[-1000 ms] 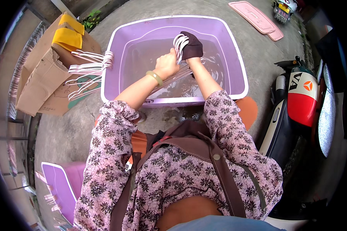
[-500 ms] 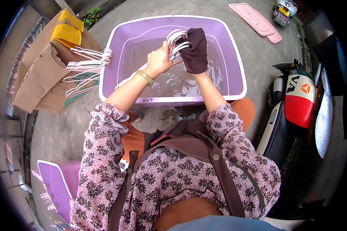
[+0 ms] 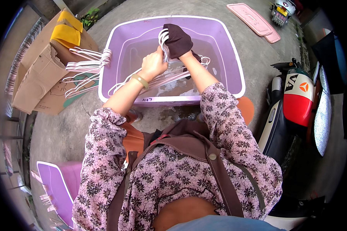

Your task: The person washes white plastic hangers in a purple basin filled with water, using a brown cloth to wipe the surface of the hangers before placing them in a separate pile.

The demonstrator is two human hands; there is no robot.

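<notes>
My left hand point(image 3: 155, 63) is closed round the necks of a bunch of white-and-pink wire hangers point(image 3: 163, 37), held over the large purple tub point(image 3: 121, 42). Their hooks point up, and their long bars slant down towards the murky water point(image 3: 142, 48). A dark brown cloth point(image 3: 177, 40) covers my right hand point(image 3: 187, 57) and lies against the hooks. Only the wrist end of that hand shows, as the cloth hides its fingers. Beneath my right wrist, more dark cloth and another hanger hook point(image 3: 205, 60) show.
More hangers point(image 3: 106, 57) hang over the tub's left rim, beside a cardboard box point(image 3: 38, 77) with yellow cloth point(image 3: 66, 34). A second purple tub point(image 3: 54, 181) stands at lower left. A scooter point(image 3: 297, 100) is parked on the right. Pink lids point(image 3: 252, 21) lie at the back.
The cloth and my right hand have moved left and slightly up, over the hangers' hooks. My left hand has shifted slightly left, and the hanger bars now show under my right wrist.
</notes>
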